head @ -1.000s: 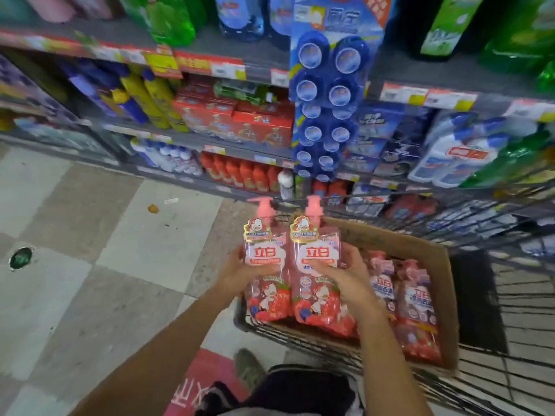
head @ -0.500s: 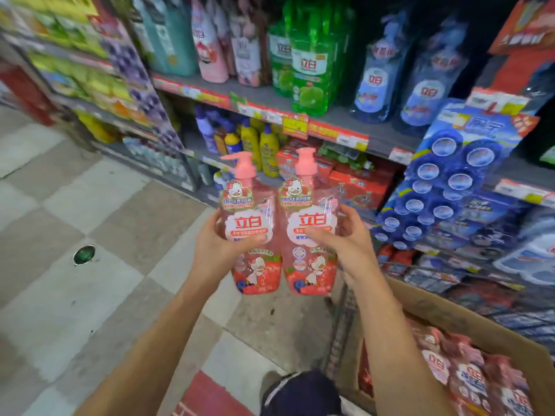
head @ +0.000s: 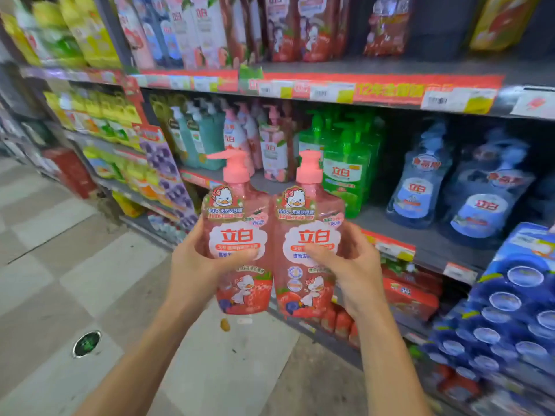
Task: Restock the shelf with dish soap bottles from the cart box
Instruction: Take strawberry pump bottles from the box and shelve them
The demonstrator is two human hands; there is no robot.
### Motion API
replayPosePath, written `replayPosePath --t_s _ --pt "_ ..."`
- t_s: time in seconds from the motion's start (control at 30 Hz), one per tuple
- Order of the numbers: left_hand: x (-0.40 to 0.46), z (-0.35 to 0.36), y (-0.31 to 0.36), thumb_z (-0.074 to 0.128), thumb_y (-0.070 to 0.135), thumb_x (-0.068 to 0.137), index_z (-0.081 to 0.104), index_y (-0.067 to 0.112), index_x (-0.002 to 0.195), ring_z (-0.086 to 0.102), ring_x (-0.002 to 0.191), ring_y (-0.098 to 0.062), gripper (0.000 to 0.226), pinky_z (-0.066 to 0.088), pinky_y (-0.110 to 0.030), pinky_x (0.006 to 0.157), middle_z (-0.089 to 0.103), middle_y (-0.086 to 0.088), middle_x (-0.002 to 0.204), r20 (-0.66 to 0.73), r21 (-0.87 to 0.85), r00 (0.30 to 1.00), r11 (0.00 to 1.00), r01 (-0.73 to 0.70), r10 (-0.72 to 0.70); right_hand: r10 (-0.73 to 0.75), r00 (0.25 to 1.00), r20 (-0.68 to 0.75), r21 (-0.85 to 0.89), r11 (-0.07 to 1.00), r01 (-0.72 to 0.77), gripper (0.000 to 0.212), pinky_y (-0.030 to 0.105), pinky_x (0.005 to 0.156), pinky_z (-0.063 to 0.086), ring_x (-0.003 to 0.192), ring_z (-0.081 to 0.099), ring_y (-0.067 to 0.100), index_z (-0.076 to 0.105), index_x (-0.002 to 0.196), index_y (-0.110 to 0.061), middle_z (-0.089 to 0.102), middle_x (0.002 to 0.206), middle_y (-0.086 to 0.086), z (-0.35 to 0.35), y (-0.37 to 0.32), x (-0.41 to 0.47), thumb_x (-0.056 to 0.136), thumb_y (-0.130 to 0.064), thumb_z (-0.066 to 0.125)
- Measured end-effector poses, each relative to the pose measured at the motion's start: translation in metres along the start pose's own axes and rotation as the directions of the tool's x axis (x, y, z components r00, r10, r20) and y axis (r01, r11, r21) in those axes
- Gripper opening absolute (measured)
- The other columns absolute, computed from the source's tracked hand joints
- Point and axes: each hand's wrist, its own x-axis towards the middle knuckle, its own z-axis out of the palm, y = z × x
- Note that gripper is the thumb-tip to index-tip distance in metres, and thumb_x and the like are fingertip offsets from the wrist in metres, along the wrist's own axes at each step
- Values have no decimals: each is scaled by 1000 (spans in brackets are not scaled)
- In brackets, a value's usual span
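Where hands [head: 270, 265] grip: glossy curved bottles [head: 271, 235].

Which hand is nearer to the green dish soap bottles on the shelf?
Right. The right hand, gripping the right pink bottle, sits just below and in front of the green bottles; the left hand, gripping the left pink bottle, is farther left.

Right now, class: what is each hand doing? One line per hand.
Left hand: closed around the left pink dish soap pump bottle.
Right hand: closed around the right pink dish soap pump bottle.
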Motion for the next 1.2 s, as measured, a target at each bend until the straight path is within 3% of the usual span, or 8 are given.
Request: replayPosePath --t_s 0.1,0.3,0.47,0.63,0.73,0.83,1.0,1.2 --pt "50 6 23 97 19 43 67 20 114 74 87 -20 77 59 -30 69 77 -2 97 22 2 998 998 -66 66 -53 999 -5 17 998 53 57 30 73 59 96 74 23 69 113 -17 78 101 3 14 -21 42 60 -11 88" --pt "136 11 69 86 11 56 66 20 112 73 79 -10 60 57 -21 64 77 5 89 26 16 972 972 -235 235 -190 982 10 -37 981 191 71 35 75 60 97 74 19 66 116 -20 77 104 -1 46 -73 118 49 -30 88" --pt "191 14 102 85 20 59 66 26 109 73 81 -7 53 55 -17 65 77 9 89 40 -2 948 949 -316 315 -301 953 33 -72 950 303 64 28 70 58 92 75 16 69 109 -20 78 98 -3 71 -120 167 49 -30 87" --pt "251 14 128 85 35 53 68 28 107 73 88 -12 57 57 -30 76 77 7 94 42 -29 921 922 -387 388 -356 934 19 -53 933 356 62 28 69 59 89 75 14 67 112 -20 78 96 -5 96 -149 209 53 -25 86" --pt "291 17 148 85 43 45 68 29 101 73 82 -8 60 55 -20 65 77 10 88 62 -58 896 898 -436 439 -397 918 -15 -43 917 396 66 31 69 61 88 76 14 66 117 -19 78 96 -6 112 -170 235 54 -24 85" --pt "332 20 168 85 46 42 69 27 98 73 81 -7 61 55 -16 63 76 12 87 96 -94 870 874 -476 484 -424 904 -48 -36 905 423 67 38 68 61 89 76 18 66 118 -17 78 99 -2 128 -184 265 54 -25 86" --pt "401 25 186 90 46 50 69 30 103 74 84 -11 60 60 -29 68 76 10 93 164 -158 819 835 -527 549 -511 848 -142 -107 860 500 81 36 79 60 103 73 22 65 123 -16 77 107 1 151 -199 315 47 -36 89" --pt "474 39 199 80 47 48 68 27 108 73 83 -7 65 56 -18 65 76 12 92 215 -257 761 787 -560 612 -553 806 -211 -193 832 520 80 34 75 60 97 75 18 66 118 -19 77 105 -2 172 -217 359 43 -37 85"
